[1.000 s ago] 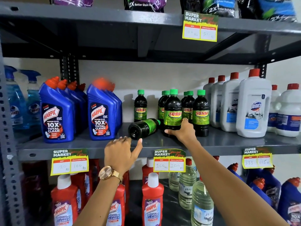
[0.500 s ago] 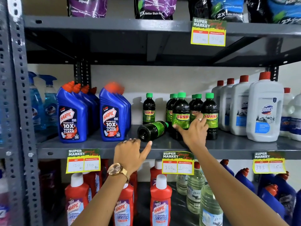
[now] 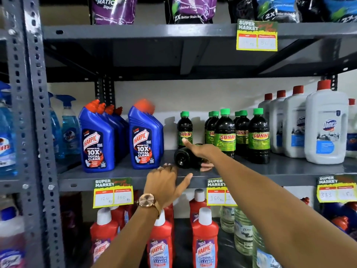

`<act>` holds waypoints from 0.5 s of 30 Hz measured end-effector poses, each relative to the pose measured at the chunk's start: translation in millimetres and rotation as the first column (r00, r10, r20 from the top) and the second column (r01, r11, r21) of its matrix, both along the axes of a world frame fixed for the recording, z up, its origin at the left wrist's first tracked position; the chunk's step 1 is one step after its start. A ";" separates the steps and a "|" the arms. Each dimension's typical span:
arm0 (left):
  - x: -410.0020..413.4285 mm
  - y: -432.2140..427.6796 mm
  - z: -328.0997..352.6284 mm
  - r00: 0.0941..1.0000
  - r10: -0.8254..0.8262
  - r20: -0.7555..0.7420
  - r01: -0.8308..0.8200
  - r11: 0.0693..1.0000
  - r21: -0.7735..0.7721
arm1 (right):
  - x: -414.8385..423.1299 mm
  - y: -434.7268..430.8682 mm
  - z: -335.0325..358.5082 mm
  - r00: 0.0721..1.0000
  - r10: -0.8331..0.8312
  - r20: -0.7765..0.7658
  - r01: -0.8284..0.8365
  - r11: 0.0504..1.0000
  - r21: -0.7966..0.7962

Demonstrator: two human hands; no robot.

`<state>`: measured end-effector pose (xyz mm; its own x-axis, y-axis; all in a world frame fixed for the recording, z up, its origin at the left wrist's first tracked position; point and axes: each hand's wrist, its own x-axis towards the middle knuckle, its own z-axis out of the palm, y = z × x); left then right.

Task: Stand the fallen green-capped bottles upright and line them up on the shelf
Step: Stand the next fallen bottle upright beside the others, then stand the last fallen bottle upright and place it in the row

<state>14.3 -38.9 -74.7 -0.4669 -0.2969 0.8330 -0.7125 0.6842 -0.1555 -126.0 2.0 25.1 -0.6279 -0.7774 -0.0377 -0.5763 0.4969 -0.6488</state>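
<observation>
One dark green-capped bottle (image 3: 182,159) lies on its side on the grey middle shelf (image 3: 289,171), its round base facing me. My right hand (image 3: 202,151) reaches over it and wraps around its body, fingertips showing underneath and the index finger sticking out to the upper left. Its cap end is hidden by the hand. My left hand (image 3: 166,182), with a watch on the wrist, rests on the shelf's front edge, fingers spread and holding nothing. A single upright bottle (image 3: 184,130) stands behind the fallen one. Several more upright bottles (image 3: 225,132) stand grouped to the right.
Blue Harpic bottles (image 3: 144,140) stand left of the fallen bottle, white Domex bottles (image 3: 326,130) at the right. Price tags (image 3: 113,192) hang on the shelf edge. Red Harpic bottles (image 3: 204,238) fill the shelf below, pouches (image 3: 191,8) the shelf above.
My right hand has left the upright bottles and moved left onto the fallen bottle, closing around it. The left hand stays at the shelf edge. The view has shifted closer.
</observation>
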 end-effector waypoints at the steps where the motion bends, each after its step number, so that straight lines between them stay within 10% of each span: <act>1: 0.1 0.1 0.6 1.000 0.000 -0.001 0.000 1.000 0.000 | 1.7 -3.5 1.3 0.999 -0.018 0.043 0.018 1.000 -0.012; 15: -2.8 2.8 0.2 0.995 -0.040 -0.095 0.043 0.999 0.021 | -3.1 -1.9 -37.4 0.989 -0.086 0.120 0.128 0.905 -0.405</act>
